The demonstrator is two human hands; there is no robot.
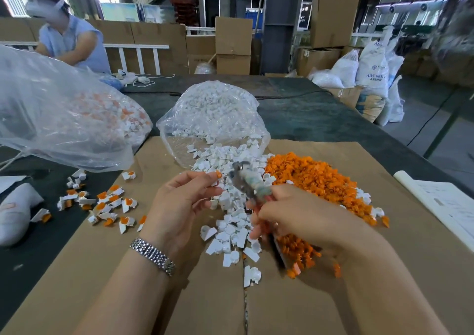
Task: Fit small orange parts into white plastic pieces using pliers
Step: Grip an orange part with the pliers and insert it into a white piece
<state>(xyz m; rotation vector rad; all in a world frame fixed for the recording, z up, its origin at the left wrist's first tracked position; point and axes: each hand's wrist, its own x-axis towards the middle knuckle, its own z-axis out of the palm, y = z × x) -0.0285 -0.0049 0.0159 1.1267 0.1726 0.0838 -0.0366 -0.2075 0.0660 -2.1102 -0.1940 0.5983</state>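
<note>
My left hand (179, 201) pinches a white plastic piece with a small orange part (218, 174) at its fingertips, above the white pile. My right hand (289, 214) grips the handles of the pliers (246, 180), whose blurred metal jaws point up and left toward that piece, a short way from it. Loose white plastic pieces (230, 221) lie in a heap on the cardboard sheet (295, 309) between my hands. A heap of small orange parts (315, 180) lies to the right of them, partly under my right hand.
An open clear bag of white pieces (213, 119) spills toward me. A larger clear bag (51, 114) of joined pieces stands at left. Joined white-and-orange pieces (102, 203) lie scattered at left. A paper sheet (446, 206) lies at right. Another person (66, 34) works at far left.
</note>
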